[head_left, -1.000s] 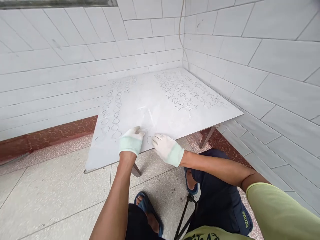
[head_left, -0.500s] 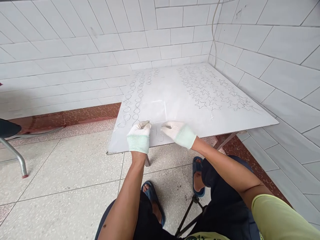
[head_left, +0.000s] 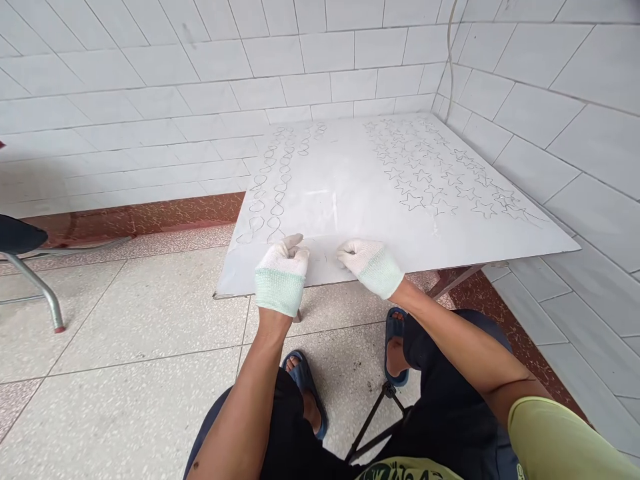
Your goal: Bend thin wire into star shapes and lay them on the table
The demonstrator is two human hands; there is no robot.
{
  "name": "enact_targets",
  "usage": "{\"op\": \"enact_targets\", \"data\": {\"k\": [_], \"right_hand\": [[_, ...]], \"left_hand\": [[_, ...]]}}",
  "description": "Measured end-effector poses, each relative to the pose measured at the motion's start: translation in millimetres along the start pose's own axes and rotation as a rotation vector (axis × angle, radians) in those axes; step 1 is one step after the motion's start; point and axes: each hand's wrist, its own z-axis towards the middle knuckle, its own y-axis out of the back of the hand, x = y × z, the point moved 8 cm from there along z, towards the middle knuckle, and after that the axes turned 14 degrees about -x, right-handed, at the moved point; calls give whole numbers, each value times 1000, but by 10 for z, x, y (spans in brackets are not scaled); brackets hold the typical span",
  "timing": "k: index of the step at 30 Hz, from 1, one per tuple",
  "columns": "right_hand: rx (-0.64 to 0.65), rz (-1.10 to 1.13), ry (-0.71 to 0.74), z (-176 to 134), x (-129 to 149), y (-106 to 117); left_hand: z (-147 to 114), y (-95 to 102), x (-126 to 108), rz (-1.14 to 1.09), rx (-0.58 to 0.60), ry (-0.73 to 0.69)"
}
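Observation:
My left hand, in a white knit glove with a mint cuff, is closed in a pinch just above the near edge of a white board. My right hand, gloved the same way, pinches a short way to its right. A thin wire shows faintly between the two hands; most of it blends into the board. Beyond my left hand lie columns of bent wire loops, some twisted like figure eights. Many wire stars cover the right part of the board.
The board rests on a table with a brown leg. Tiled walls meet at the far right corner, where a cable hangs. A metal chair leg stands at left. My feet in blue slippers flank a black metal stand.
The view has shifted a little. The curved wire that showed between and below my hands is now harder to see. Both hands stay pinched, at nearly the same spacing.

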Motion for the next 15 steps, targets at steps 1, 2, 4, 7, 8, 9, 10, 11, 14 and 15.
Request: {"op": "enact_targets", "data": {"k": [1,2,4,7,8,9,10,11,14,15], "right_hand": [[-26,17,-5,20,-23,36],[-50,34,-9,40,-46,69],[-89,61,-4,84,-88,127],[-147,92,19,162,-153,228],[-166,103,24,190,-177,272],[-186,113,27,219,-201,324],[-210,121,30,245,-219,386],[-237,123,35,268,-230,454],[-321,112,47,303,-208,662],[-341,111,40,302,-192,716]], "left_hand": [[-3,-14,-12,37,29,-24],[-8,-31,-20,76,58,-46],[-20,-69,-25,137,109,-87],[-44,-126,-37,189,164,-159],[-53,-138,-43,200,177,-181],[-64,-147,-46,213,194,-199],[-79,-155,-47,228,217,-212],[-100,-165,-46,246,252,-223],[-219,-205,-46,275,397,-292],[-269,-205,-47,265,426,-323]]}}
